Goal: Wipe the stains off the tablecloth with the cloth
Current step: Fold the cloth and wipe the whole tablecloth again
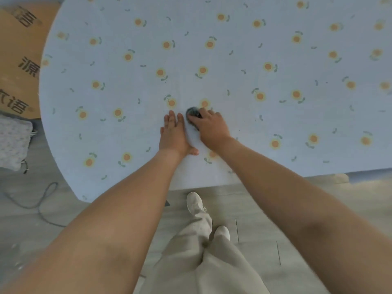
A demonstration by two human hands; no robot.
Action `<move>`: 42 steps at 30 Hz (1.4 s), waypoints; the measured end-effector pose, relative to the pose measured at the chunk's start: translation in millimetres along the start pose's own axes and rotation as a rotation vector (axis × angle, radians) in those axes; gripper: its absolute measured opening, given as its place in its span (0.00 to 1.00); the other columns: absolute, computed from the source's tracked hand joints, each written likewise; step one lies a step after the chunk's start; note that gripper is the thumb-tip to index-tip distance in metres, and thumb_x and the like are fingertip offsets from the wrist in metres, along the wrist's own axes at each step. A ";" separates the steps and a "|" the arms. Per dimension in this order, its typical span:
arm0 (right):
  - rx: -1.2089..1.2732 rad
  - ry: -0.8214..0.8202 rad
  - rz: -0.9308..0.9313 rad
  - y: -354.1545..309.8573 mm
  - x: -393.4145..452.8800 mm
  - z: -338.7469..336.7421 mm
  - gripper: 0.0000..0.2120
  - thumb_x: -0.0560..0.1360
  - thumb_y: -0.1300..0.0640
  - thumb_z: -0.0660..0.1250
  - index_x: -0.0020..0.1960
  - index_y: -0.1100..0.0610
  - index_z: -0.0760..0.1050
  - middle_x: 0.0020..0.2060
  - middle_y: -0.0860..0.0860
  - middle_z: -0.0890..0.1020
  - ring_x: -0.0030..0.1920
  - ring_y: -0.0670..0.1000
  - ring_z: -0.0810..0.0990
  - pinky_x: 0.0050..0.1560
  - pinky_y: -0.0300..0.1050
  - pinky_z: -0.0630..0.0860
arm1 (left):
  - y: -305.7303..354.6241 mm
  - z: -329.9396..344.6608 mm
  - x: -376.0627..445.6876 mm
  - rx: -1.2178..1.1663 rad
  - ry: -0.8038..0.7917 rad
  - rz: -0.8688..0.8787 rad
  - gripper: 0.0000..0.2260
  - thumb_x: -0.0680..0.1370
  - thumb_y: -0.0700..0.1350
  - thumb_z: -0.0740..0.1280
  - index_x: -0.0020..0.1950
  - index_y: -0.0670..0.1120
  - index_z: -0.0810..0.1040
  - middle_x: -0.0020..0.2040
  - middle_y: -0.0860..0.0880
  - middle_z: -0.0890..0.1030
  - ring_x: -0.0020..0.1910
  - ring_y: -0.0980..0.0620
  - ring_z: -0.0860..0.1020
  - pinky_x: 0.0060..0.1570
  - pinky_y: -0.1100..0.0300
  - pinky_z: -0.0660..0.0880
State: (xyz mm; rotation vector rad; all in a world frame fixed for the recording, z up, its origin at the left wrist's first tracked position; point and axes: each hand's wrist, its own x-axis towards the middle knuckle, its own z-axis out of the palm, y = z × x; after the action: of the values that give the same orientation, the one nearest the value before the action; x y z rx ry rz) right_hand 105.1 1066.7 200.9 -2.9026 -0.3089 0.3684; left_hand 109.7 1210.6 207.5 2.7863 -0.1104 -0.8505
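Observation:
A pale blue tablecloth (pixel 233 60) printed with small orange flowers covers the table. My right hand (pixel 211 126) presses a dark grey cloth (pixel 192 113) onto the tablecloth near the table's front middle; the cloth is blurred and mostly hidden under my fingers. My left hand (pixel 175 133) lies flat on the tablecloth just left of it, fingers together and pointing away, holding nothing. No stain shows clearly around the cloth.
A cardboard box (pixel 19 60) with printed characters stands left of the table. A light patterned fabric bundle (pixel 13 143) and a dark cable (pixel 42 200) lie on the grey floor at left. My legs and pale shoes (pixel 195 202) stand at the table's front edge.

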 end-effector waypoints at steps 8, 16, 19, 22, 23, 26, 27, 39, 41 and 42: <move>0.054 0.262 0.842 153.6 -87.1 -13.6 0.24 0.76 0.63 0.56 0.71 0.55 0.68 0.62 0.62 0.71 0.54 0.64 0.76 0.57 0.56 0.70 | 6.1 29.0 -45.3 0.023 -0.030 -0.020 0.60 0.66 0.62 0.78 0.81 0.41 0.40 0.81 0.41 0.38 0.80 0.42 0.39 0.77 0.44 0.47; 0.060 0.010 -0.022 -22.1 -76.6 24.8 0.27 0.74 0.59 0.64 0.72 0.47 0.68 0.62 0.54 0.73 0.55 0.58 0.73 0.56 0.50 0.68 | 3.9 43.5 -65.6 -0.019 0.003 -0.050 0.61 0.64 0.57 0.81 0.82 0.45 0.42 0.82 0.45 0.40 0.80 0.45 0.40 0.78 0.43 0.48; 0.001 0.184 0.083 45.0 -106.7 31.2 0.27 0.68 0.64 0.67 0.65 0.50 0.76 0.52 0.57 0.76 0.48 0.62 0.75 0.48 0.53 0.69 | 4.3 48.7 -68.7 -0.001 0.021 -0.040 0.61 0.64 0.57 0.81 0.82 0.44 0.43 0.81 0.44 0.40 0.80 0.44 0.40 0.78 0.43 0.49; 0.057 0.291 0.560 112.0 -134.0 22.9 0.23 0.73 0.63 0.62 0.67 0.54 0.74 0.54 0.61 0.76 0.50 0.64 0.75 0.51 0.56 0.69 | 5.0 50.4 -66.8 -0.027 0.028 -0.047 0.61 0.63 0.55 0.82 0.81 0.44 0.43 0.81 0.43 0.40 0.80 0.43 0.40 0.77 0.42 0.49; 0.080 0.290 0.689 114.1 -132.4 21.8 0.23 0.74 0.63 0.60 0.69 0.54 0.72 0.57 0.60 0.74 0.53 0.64 0.74 0.54 0.56 0.68 | 5.3 49.6 -66.8 -0.032 0.030 -0.048 0.60 0.64 0.55 0.82 0.81 0.44 0.43 0.81 0.43 0.40 0.80 0.43 0.40 0.77 0.42 0.48; 0.156 0.308 0.854 65.7 -102.1 22.4 0.26 0.74 0.65 0.59 0.71 0.54 0.68 0.65 0.59 0.69 0.58 0.62 0.73 0.58 0.54 0.68 | 2.0 51.5 -75.9 -0.066 0.021 -0.056 0.59 0.66 0.56 0.80 0.81 0.42 0.41 0.81 0.42 0.39 0.80 0.43 0.40 0.77 0.42 0.48; 0.174 0.310 0.761 39.4 -89.7 24.1 0.26 0.73 0.66 0.59 0.71 0.55 0.68 0.65 0.58 0.69 0.57 0.61 0.74 0.58 0.53 0.69 | -0.8 55.1 -81.7 -0.072 0.031 -0.084 0.59 0.67 0.57 0.79 0.81 0.42 0.41 0.81 0.42 0.39 0.80 0.43 0.39 0.77 0.41 0.48; 0.009 0.340 0.697 89.1 -52.2 10.6 0.23 0.74 0.63 0.58 0.68 0.55 0.69 0.60 0.61 0.73 0.56 0.63 0.74 0.56 0.56 0.69 | -10.7 62.5 -86.0 -0.024 0.038 -0.094 0.57 0.68 0.59 0.78 0.81 0.41 0.43 0.81 0.42 0.41 0.80 0.42 0.41 0.74 0.37 0.52; 0.091 0.327 0.819 74.6 -33.5 9.5 0.22 0.75 0.63 0.56 0.69 0.55 0.68 0.64 0.59 0.70 0.59 0.61 0.72 0.59 0.54 0.66 | -11.2 63.0 -87.1 -0.030 0.045 -0.088 0.57 0.67 0.59 0.78 0.81 0.41 0.44 0.81 0.42 0.42 0.80 0.42 0.41 0.74 0.37 0.51; 0.106 0.317 0.748 53.4 -24.6 11.1 0.22 0.75 0.64 0.56 0.69 0.54 0.69 0.65 0.58 0.69 0.59 0.61 0.71 0.60 0.54 0.66 | -11.0 63.7 -87.7 -0.031 0.050 -0.084 0.57 0.67 0.59 0.78 0.81 0.41 0.44 0.81 0.42 0.42 0.80 0.42 0.41 0.74 0.37 0.51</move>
State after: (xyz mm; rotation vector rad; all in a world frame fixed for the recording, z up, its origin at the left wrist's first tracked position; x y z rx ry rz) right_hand 88.5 1011.8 184.0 -2.7949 0.8298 0.0139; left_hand 1.5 1221.0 201.0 2.7983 0.0273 -0.7944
